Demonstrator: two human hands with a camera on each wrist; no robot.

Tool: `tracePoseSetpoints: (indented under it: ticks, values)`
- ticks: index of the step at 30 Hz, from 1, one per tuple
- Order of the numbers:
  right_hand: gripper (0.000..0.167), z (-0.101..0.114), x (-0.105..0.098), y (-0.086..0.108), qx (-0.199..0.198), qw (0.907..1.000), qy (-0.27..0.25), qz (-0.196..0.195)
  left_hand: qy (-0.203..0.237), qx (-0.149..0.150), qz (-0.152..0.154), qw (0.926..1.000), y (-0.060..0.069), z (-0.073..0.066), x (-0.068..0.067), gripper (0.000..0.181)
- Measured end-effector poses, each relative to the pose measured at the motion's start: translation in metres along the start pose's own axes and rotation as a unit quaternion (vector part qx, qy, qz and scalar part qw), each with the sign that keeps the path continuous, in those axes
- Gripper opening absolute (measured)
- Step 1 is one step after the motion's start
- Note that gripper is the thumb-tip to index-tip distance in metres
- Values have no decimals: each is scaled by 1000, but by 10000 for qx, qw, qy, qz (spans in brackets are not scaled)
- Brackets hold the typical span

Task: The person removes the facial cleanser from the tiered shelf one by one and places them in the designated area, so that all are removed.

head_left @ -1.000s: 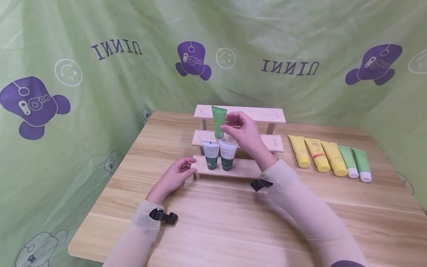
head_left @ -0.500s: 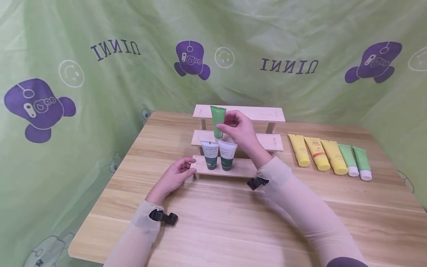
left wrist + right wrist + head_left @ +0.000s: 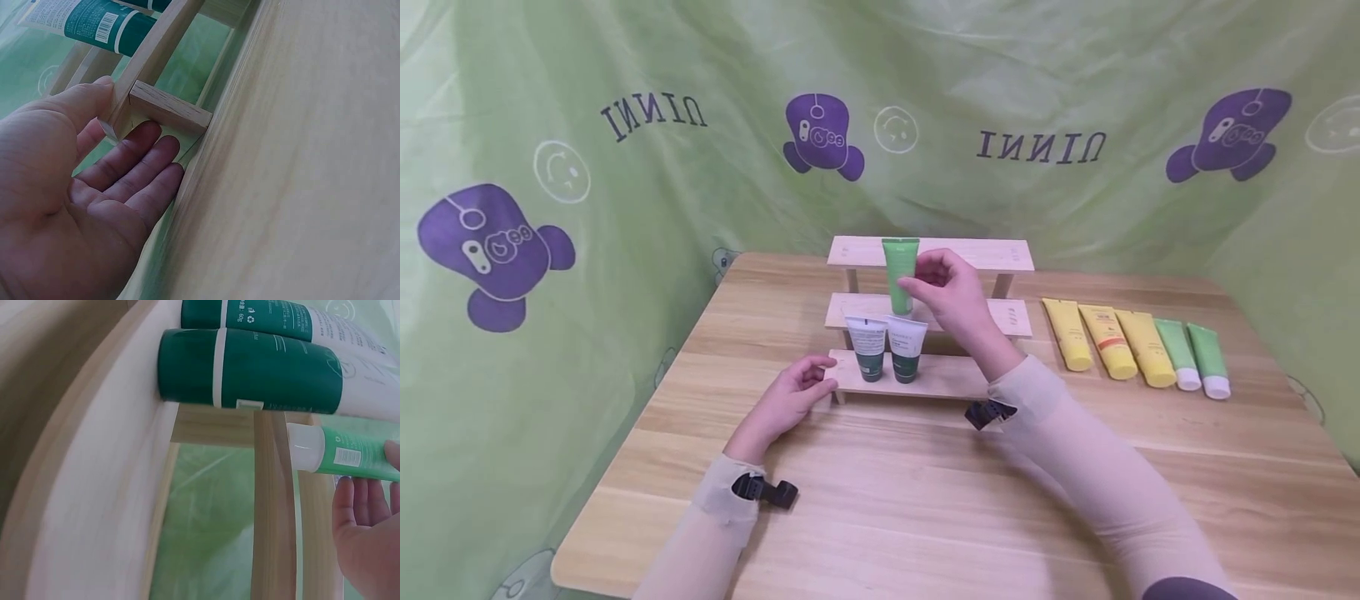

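My right hand [image 3: 953, 293] holds an upright green squeeze tube [image 3: 902, 275] between thumb and fingers, above the middle step of a wooden three-tier display rack [image 3: 951, 375]. In the right wrist view, the tube's white cap [image 3: 306, 447] is at that step; I cannot tell whether it touches. On the lowest step stand two white-and-dark-green tubes, the left one [image 3: 868, 348] beside the right one [image 3: 906, 350], caps down. My left hand [image 3: 786, 400] grips the left end of the lowest step. In the left wrist view, its thumb lies against the board end, other fingers near the leg.
To the right of the rack, several tubes lie in a row on the wooden table [image 3: 880, 517]: yellow tubes [image 3: 1105, 342], then light green tubes [image 3: 1208, 361] with white caps. A green printed curtain [image 3: 737, 183] hangs behind and around the table.
My right hand has shifted slightly right along the middle step with the green tube, which now stands straighter. My left hand stays at the rack's left end.
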State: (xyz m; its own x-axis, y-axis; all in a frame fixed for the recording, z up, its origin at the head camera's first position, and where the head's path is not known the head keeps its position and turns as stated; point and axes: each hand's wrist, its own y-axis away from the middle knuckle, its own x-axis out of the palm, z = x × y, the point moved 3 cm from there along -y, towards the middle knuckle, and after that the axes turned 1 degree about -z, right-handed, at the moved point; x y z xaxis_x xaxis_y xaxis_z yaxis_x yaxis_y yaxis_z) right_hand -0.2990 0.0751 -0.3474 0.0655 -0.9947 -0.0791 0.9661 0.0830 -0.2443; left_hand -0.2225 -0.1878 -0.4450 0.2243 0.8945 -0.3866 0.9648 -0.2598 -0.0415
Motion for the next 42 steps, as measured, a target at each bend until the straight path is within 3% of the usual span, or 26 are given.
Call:
tracePoseSetpoints:
  ticks: [4, 11, 19, 23, 26, 30, 37, 42]
  values:
    - [40, 1, -11, 4, -126, 9998, -82, -134, 7, 6, -21, 10000, 0, 1, -1, 35]
    - [37, 9, -38, 19, -436, 9974, -389, -419, 65, 49, -86, 9999, -11, 32, -2, 36]
    - [30, 17, -79, 43, -769, 9912, -738, -781, -13, -61, -108, 9999, -8, 26, -1, 36]
    - [29, 16, -109, 61, -954, 9860, -774, -1127, -104, -73, -35, 9999, -4, 13, 0, 36]
    - [31, 14, -136, 75, -959, 9807, -854, -1473, -78, -67, -11, 9999, -4, 12, 0, 36]
    - [34, 8, -176, 92, -751, 9714, -986, -2026, 36, -54, -56, 10000, -8, 22, 1, 37]
    - [37, -5, -240, 110, -357, 9432, -1407, -2989, 104, 42, -81, 9999, -9, 29, -1, 37]
    - [40, -12, -280, 119, 105, 9403, -912, -3276, 137, 90, -87, 9998, -9, 31, 0, 36]
